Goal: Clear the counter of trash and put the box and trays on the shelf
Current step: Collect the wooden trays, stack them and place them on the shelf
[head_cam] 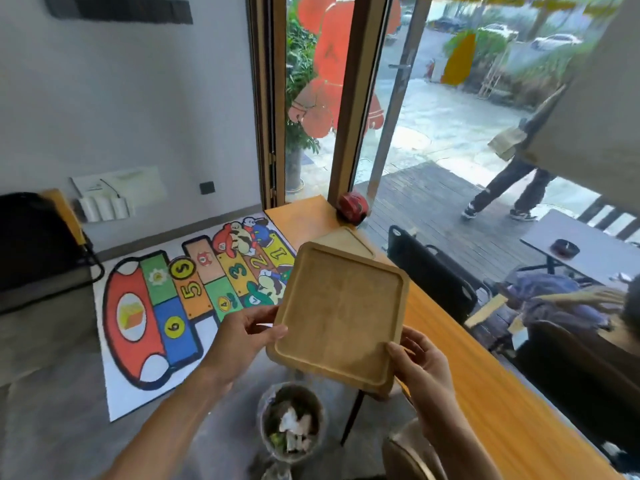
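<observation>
I hold a square wooden tray (341, 317) tilted in the air above the floor, just left of the orange counter (485, 375). My left hand (247, 332) grips its lower left edge and my right hand (420, 365) grips its lower right corner. A second wooden tray (349, 239) lies flat on the counter behind it, mostly hidden. Directly below the held tray stands a bin (291, 422) lined with clear plastic, with crumpled paper and scraps inside.
A red round object (353, 206) sits at the counter's far end by the window frame. A colourful numbered mat (173, 306) covers the floor on the left. A black chair (38, 251) stands far left. Behind the glass are chairs, a table and people.
</observation>
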